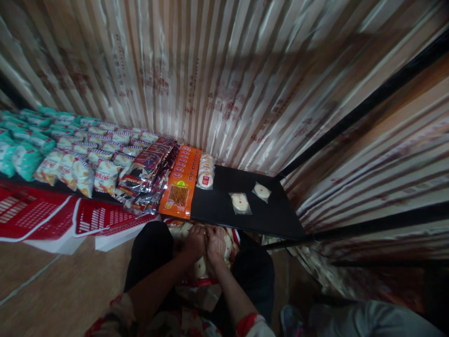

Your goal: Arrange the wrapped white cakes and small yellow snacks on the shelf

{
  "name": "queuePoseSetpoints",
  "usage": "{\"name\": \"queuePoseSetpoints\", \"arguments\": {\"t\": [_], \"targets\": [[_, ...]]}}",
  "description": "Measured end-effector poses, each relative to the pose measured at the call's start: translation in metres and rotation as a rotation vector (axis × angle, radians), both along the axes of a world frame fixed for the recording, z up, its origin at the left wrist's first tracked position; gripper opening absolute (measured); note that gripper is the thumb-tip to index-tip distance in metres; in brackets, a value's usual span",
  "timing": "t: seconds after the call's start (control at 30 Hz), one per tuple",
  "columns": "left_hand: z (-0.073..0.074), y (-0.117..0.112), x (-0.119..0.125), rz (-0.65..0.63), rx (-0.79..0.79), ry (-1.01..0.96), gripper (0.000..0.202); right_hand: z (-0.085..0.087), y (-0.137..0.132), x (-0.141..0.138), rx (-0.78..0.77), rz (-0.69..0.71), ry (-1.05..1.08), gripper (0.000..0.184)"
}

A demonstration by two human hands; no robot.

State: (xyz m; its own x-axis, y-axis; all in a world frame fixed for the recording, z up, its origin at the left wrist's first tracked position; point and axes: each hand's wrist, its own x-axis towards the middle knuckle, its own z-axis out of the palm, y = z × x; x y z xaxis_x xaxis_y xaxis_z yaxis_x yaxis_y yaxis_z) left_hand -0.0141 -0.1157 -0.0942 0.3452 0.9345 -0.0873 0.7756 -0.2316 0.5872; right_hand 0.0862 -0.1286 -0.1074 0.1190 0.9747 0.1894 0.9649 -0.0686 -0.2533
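Observation:
Both my hands reach down into a bag of wrapped round white cakes (pixel 201 269) held between my knees. My left hand (pixel 194 243) and my right hand (pixel 215 244) lie side by side among the packets, fingers curled; what they grip is hidden. On the black shelf (pixel 277 217) in front lie two loose wrapped cakes (pixel 240 202) (pixel 261 191) and a short row of the same cakes (pixel 205 172) next to an orange packet (pixel 181 183).
Left along the shelf lie dark foil snack packs (pixel 149 168), red-and-white packets (pixel 101 159) and teal packets (pixel 24 145). Red-printed bags (pixel 52 213) hang below the shelf edge. A striped curtain (pixel 210 70) backs the shelf. Someone's grey sleeve (pixel 368 318) is at lower right.

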Motion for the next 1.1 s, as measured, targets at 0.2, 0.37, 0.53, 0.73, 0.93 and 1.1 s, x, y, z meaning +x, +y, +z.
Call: {"name": "queuePoseSetpoints", "arguments": {"t": [0.2,0.37,0.53,0.73,0.93,1.1], "targets": [[0.004,0.006,-0.003,-0.008,-0.026,0.055,0.034,-0.002,0.001,-0.001,-0.045,-0.028,-0.048,0.032],[-0.003,0.006,-0.003,0.028,-0.033,0.036,0.032,-0.004,0.001,0.003,-0.084,-0.025,0.058,0.023],[-0.003,0.005,-0.002,0.065,-0.021,-0.016,0.034,0.000,-0.002,0.006,-0.040,0.008,0.065,0.024],[-0.002,0.003,-0.005,0.032,0.043,-0.027,0.040,0.004,-0.014,0.009,0.110,0.096,0.119,0.023],[-0.008,-0.004,-0.008,-0.004,0.053,-0.027,0.042,0.009,-0.032,0.010,0.194,0.170,0.278,0.023],[-0.012,-0.009,-0.010,-0.049,0.070,-0.094,0.044,0.017,-0.044,0.009,0.149,0.151,0.388,0.026]]}}
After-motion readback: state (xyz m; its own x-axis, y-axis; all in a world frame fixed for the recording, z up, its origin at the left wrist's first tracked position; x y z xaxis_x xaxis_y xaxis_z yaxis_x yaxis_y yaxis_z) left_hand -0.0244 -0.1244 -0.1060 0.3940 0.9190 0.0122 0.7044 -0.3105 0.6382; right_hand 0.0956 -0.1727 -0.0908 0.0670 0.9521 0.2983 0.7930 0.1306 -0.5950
